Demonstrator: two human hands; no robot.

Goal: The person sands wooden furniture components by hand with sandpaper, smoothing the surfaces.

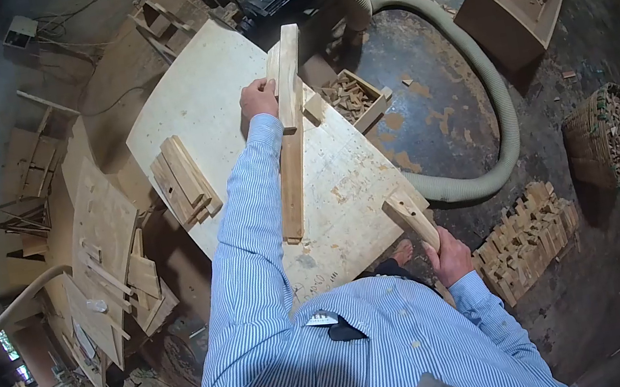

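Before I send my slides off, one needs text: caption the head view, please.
Left hand at a long wooden piece, right hand holding a shorter piece near the edge of a pale worktable.

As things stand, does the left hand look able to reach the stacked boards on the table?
Probably yes: between the left hand, which is at the long wood piece, and the stacked boards, only bare table shows, with nothing blocking.

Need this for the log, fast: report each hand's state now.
Left hand: curled against the long wooden piece; whether it grips cannot be told.
Right hand: closed, holding the short wooden piece by its near end.
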